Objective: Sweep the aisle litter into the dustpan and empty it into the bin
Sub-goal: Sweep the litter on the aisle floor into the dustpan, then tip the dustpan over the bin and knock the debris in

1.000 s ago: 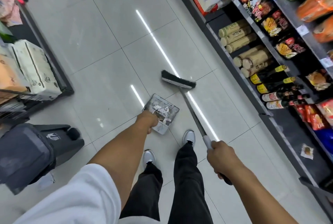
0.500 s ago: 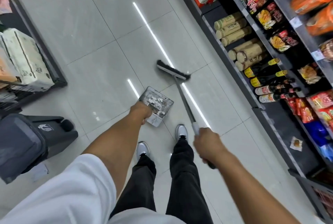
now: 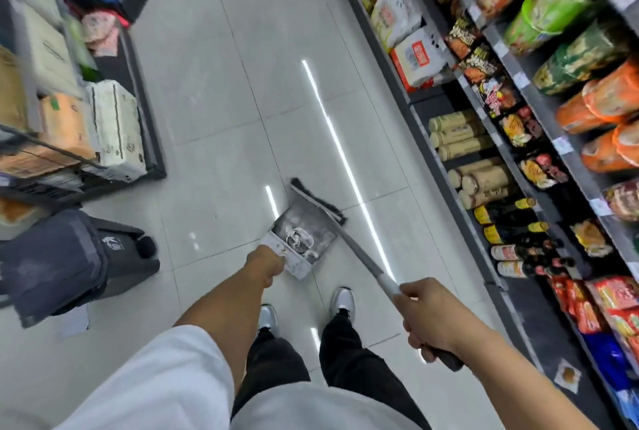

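Note:
My left hand point(image 3: 265, 264) grips the rear of a grey dustpan point(image 3: 301, 235) held low over the white tiled floor, just ahead of my shoes. Crumpled litter point(image 3: 298, 239) lies inside the pan. My right hand point(image 3: 429, 319) is closed around the grey handle of a broom point(image 3: 358, 255). The broom's black bristle head point(image 3: 316, 199) rests against the pan's far open edge. A dark grey bin point(image 3: 65, 263) stands on the floor at the left, about an arm's length from the pan.
Shop shelving point(image 3: 518, 160) packed with bottles, noodle packs and snack bags lines the right side of the aisle. A lower rack point(image 3: 103, 139) with boxed goods stands at the left, behind the bin. A small wrapper point(image 3: 567, 375) lies on the bottom right shelf base.
The broom head has been drawn back toward me and now touches the dustpan's mouth. My right hand has pulled back along with the handle. The view has tilted up the aisle.

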